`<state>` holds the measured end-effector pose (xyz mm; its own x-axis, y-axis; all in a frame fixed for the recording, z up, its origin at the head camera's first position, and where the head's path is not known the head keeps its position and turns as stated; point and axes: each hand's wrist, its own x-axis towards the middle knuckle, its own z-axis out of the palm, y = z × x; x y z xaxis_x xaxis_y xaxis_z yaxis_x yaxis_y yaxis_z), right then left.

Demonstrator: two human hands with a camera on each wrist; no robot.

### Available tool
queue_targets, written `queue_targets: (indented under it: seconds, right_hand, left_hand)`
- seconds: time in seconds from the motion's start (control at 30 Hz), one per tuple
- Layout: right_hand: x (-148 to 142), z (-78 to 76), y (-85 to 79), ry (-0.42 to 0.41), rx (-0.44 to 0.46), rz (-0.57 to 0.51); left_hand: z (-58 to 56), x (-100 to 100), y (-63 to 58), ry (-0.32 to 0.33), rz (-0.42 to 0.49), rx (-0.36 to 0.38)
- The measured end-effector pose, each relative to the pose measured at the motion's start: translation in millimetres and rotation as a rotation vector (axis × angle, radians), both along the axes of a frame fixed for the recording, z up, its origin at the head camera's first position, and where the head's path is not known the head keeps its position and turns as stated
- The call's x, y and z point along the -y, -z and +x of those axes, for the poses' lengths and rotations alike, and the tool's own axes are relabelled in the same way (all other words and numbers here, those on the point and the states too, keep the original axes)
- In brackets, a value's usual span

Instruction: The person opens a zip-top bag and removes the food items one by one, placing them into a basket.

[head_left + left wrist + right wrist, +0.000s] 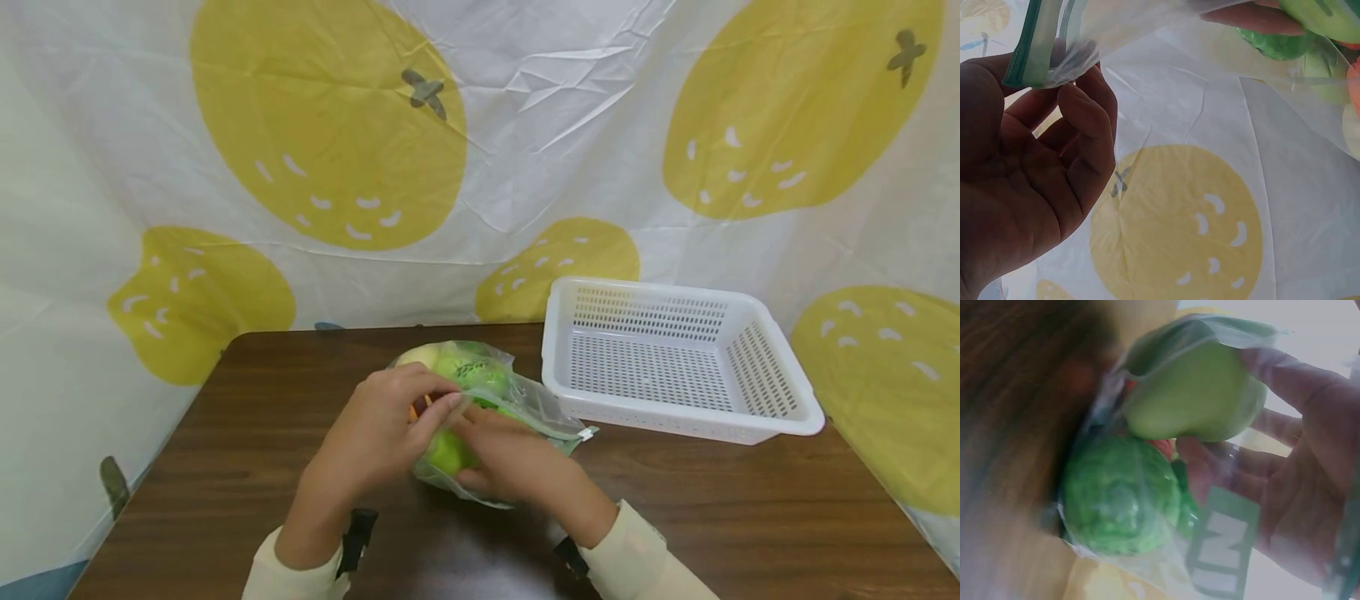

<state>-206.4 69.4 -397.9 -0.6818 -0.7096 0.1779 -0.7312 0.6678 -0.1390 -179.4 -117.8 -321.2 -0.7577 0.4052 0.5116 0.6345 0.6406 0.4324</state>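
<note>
A clear zip bag (543, 404) with a green zip edge lies on the table, filled with toy-like produce. My left hand (378, 429) pinches the bag's mouth at the zip edge (1035, 47), thumb against fingers. My right hand (517, 454) is inside the bag, thumb and fingers around a smooth light green fruit (1191, 397). Beside that fruit is a round green cabbage (1119, 497) with a leafy surface. Something red-orange (1354, 84) shows among the pieces in the left wrist view. Plastic and hands partly hide the contents.
A white perforated plastic basket (675, 417) stands at the back right of the brown wooden table (247, 442), close to the bag's zip end. Behind the table hangs a white cloth (562, 167) printed with yellow fruit.
</note>
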Motion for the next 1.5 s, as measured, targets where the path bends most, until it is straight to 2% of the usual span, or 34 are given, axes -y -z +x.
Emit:
queue_targets:
  seconds: [0.27, 0.5, 0.67, 0.97, 1.3, 1.5]
  right_hand:
    - [-9.9, 8.5, -15.3, -0.029, 0.012, -0.065]
    - [-13.9, 15.2, -27.1, -0.032, -0.029, -0.054]
    - [-16.6, 21.6, -37.0, -0.020, -0.019, -0.057]
    - [-26.2, 42.5, -58.4, -0.036, -0.058, -0.079]
    - [-40.7, 68.3, -84.8, -0.031, -0.046, -0.157]
    - [-54.7, 82.2, -97.0, -0.063, -0.118, -0.216]
  left_hand:
    - [-0.5, 4.9, -0.1, -0.020, -0.013, 0.018]
    - [-1.0, 6.7, -1.0, -0.023, -0.005, 0.018]
    - [-1.5, 8.1, -2.0, -0.021, 0.001, 0.010]
    - [-2.3, 9.6, -3.4, -0.036, -0.020, 0.004]
    - [-3.2, 9.6, -3.6, -0.024, -0.026, -0.005]
    - [-2.0, 9.9, -3.5, -0.025, -0.028, 0.025]
